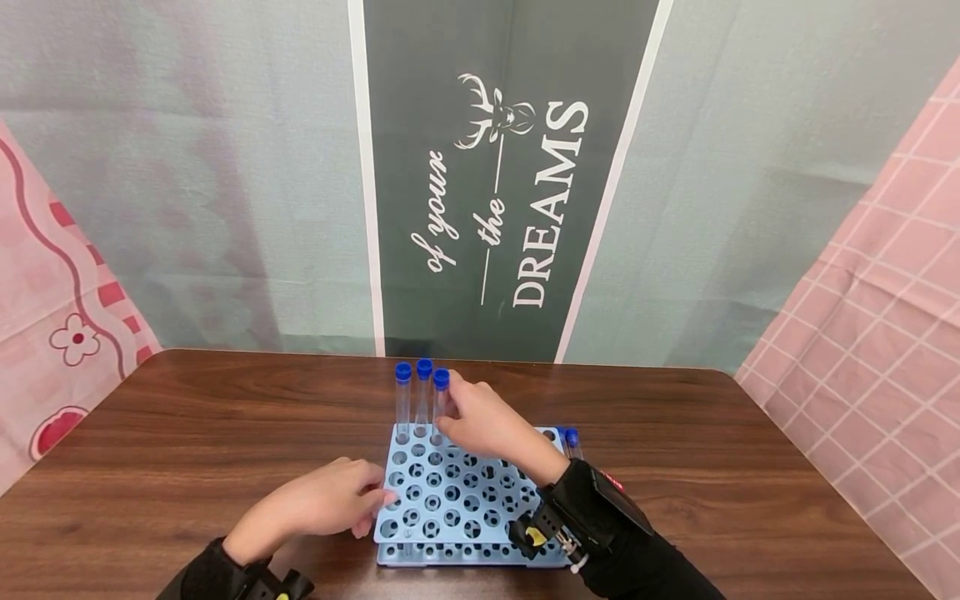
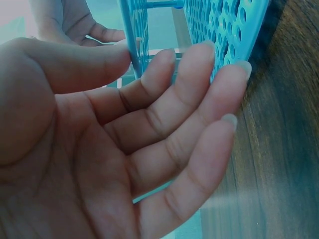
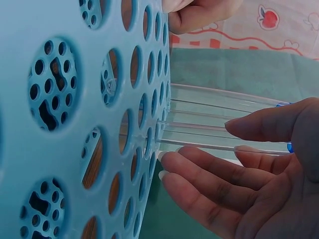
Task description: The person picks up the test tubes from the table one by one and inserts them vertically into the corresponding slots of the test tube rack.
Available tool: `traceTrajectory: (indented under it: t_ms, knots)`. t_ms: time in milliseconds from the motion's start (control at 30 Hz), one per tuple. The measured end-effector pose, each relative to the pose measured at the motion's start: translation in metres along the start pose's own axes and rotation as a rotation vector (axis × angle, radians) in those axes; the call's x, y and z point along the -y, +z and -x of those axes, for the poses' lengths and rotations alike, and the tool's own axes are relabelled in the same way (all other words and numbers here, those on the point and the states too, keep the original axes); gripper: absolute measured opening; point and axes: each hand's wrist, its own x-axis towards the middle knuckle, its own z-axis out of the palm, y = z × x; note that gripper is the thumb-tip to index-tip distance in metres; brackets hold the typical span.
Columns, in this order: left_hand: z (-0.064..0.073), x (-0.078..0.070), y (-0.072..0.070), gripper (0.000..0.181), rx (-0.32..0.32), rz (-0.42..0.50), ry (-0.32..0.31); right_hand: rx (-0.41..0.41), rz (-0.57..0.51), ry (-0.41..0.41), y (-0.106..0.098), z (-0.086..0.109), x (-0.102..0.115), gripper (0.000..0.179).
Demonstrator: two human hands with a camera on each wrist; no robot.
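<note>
A light-blue test tube rack (image 1: 442, 533) with rows of round holes stands on the table. Three clear test tubes with blue caps stand upright in its far-left corner. At the rightmost of these, the test tube (image 3: 199, 137) lies between the thumb and index finger of my right hand (image 1: 480, 417); its other fingers (image 3: 199, 199) are bent loosely alongside. My left hand (image 1: 330, 500) holds the rack's left edge, thumb (image 2: 107, 62) on the top plate and curved fingers (image 2: 194, 74) by the side, reaching toward the gap between the plates.
Beyond the rack's far-right corner, more blue caps (image 1: 573, 437) show, partly hidden by my right forearm. The brown wooden table (image 1: 187, 433) ends at a grey-green curtain (image 1: 300, 208) with white lettering. Pink cloths (image 1: 862, 350) hang at both sides.
</note>
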Motion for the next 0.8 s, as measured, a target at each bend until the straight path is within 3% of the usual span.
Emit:
traceTrajectory:
  t_ms: [533,800]
  knots:
    - [-0.0011,0.0008,0.0008,0.027,-0.025,-0.015,0.037,-0.007,0.014,-0.001,-0.0002,0.0003,-0.0003,0.016]
    - [-0.0005,0.0011,0.0011,0.027,-0.028,-0.014,0.042,-0.007,-0.008,0.007,0.0007,0.0013,-0.0016,0.023]
